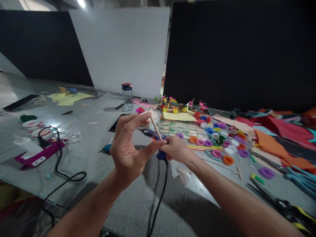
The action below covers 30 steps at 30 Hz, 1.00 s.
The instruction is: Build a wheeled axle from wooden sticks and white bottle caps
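Observation:
Between the thumb and fingertips of my left hand point(130, 141) a thin wooden stick point(155, 126) is held at a slant. My right hand point(177, 149) is closed around a dark blue hot glue gun point(161, 155), whose nozzle points left behind the stick. The right hand's fingers are mostly hidden, and they meet the left thumb near the stick's lower end. A black cord point(163, 187) hangs down from the glue gun's handle. Both hands are above the grey table point(130, 200).
At left lies a purple power strip point(46, 153) with a white plug and black cable. A water bottle point(128, 98) stands behind my hands. Colourful bottle caps point(228, 160), wooden sticks and paper sheets point(271, 141) crowd the right side, with scissors point(278, 204) near the front.

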Available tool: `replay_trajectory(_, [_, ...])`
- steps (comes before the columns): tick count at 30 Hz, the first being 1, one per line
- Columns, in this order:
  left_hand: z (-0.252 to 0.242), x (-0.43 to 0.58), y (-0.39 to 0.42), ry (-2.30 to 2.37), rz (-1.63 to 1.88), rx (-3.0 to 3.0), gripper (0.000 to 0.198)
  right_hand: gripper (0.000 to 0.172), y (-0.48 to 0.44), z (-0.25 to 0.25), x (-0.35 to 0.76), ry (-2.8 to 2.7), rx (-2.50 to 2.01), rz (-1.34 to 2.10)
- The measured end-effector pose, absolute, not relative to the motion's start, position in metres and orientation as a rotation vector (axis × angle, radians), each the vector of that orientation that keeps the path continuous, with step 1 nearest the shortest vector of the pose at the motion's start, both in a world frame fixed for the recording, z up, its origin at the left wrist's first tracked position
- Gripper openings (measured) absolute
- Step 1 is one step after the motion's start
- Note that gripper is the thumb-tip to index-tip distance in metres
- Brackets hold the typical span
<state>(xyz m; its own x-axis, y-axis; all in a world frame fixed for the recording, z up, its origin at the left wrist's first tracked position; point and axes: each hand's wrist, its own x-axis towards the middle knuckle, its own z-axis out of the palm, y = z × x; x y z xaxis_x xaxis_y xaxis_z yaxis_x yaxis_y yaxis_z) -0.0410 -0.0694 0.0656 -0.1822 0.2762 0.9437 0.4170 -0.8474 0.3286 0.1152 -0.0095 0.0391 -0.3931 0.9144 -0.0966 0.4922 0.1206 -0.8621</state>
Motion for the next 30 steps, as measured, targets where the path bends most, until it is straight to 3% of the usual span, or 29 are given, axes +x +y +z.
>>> replay_trajectory(11, [0.060, -0.035, -0.068, -0.690, -2.176, -1.980, 0.058, 0.044, -0.066, 0.055, 0.180, -1.205, -0.910, 1.470])
replay_trajectory(23, [0.043, -0.023, -0.066, -0.819, -2.142, -2.210, 0.059, 0.019, -0.093, 0.042, 0.204, -1.008, -0.815, 1.585])
replay_trajectory(30, [0.057, -0.022, -0.072, -0.803, -2.226, -2.112, 0.048, 0.018, -0.107, 0.024, 0.195, -1.086, -0.746, 1.710])
